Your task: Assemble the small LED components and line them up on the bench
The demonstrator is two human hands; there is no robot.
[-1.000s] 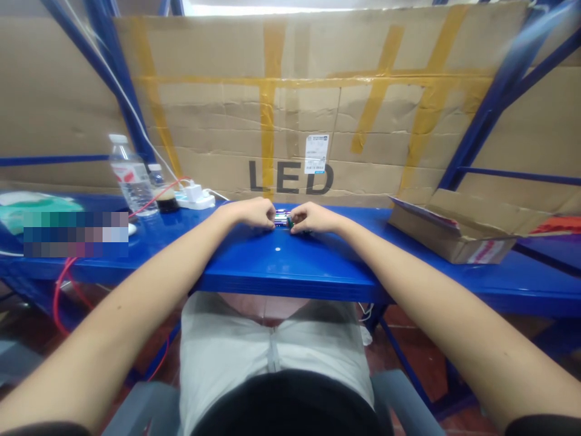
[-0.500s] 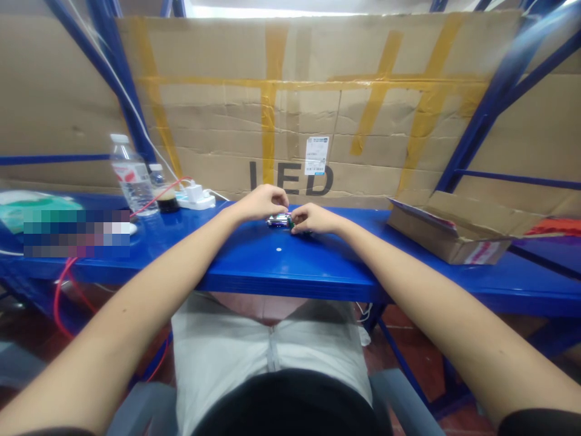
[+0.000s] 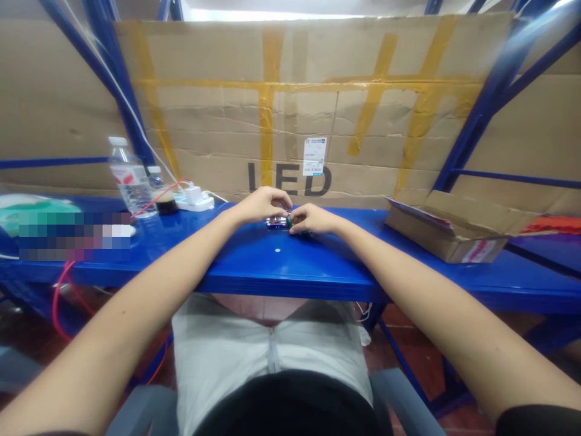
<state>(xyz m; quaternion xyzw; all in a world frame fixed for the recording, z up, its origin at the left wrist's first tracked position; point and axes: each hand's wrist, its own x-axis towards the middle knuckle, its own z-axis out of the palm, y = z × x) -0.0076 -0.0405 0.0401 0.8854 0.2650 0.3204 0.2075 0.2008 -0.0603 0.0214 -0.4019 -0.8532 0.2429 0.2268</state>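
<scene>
On the blue tabletop point(image 3: 281, 260), small shiny silver-and-purple cylinders point(image 3: 276, 222) that look like batteries lie side by side between my hands, with a bit of green at their right end. My left hand point(image 3: 264, 204) arches over them from the left. Its thumb and fingers come together in a pinch at their upper edge, and what they pinch is hidden. From the right, my right hand point(image 3: 313, 218) has its fingers closed around the green right end, which it mostly covers. A small white dot point(image 3: 278, 250) shows on the table in front.
An open cardboard box point(image 3: 454, 239) stands to the right, near an orange-red item point(image 3: 551, 225). Leftward are a water bottle point(image 3: 131, 181), a small bottle of dark liquid point(image 3: 166, 203), a white power strip point(image 3: 200, 201) and a red cable point(image 3: 57, 297). Large cardboard point(image 3: 218, 139) closes off the back.
My left fingers have shifted slightly right and down, over the cylinders. My right hand keeps its hold in nearly the same place. The view has moved a little.
</scene>
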